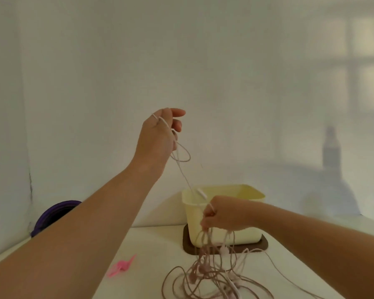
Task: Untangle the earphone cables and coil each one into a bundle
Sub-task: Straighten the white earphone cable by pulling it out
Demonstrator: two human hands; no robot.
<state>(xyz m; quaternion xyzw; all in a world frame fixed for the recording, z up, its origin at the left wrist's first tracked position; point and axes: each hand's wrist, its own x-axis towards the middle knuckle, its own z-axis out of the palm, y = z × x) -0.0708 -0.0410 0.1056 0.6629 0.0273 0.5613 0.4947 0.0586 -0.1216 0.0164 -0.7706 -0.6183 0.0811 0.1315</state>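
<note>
A tangle of pale pink earphone cables lies on the white table near the front edge. My left hand is raised high above the table and pinches one cable end, a small loop hanging below its fingers. That strand runs taut down to my right hand, which is closed around a bunch of cables in front of the yellow bin. An inline remote sits on the strand just above my right hand. Several loops hang from my right fist down into the tangle.
A pale yellow plastic bin stands on a dark brown mat behind the tangle. Pink cable clips lie on the table to the left. A purple round object sits at the far left by the wall.
</note>
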